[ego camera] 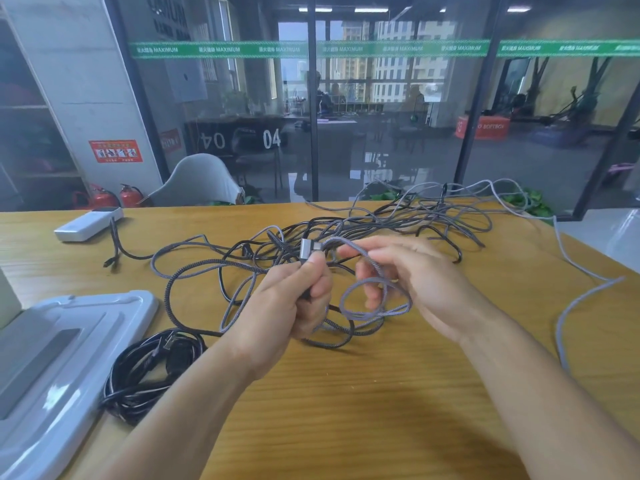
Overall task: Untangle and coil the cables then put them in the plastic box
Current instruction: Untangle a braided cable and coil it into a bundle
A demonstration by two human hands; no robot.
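Hands: left hand (298,299) grips a grey braided cable (377,306) just below its metal USB plug (306,249), thumb pressed on the plug; right hand (415,282) has its fingers curled through the first small loop of that cable, pinching the strand near the plug.
Counter (346,410): wooden, carrying everything named below.
Tangle (398,220): a wide heap of grey and black cables across the middle and far right of the counter, strands crossing over each other; judged still unsorted.
Plastic box lid (69,341): pale grey, near left; the box's inside is not shown, so what it holds cannot be told.
Black cable bundle (149,368): already coiled, lying on the counter just right of the lid, not inside a box.
Power bank (86,223): white, far left, with a short cable plugged in.
Progress: early, by my judgement. One cable coiled, a second only begun; most remain tangled, and none are seen boxed.
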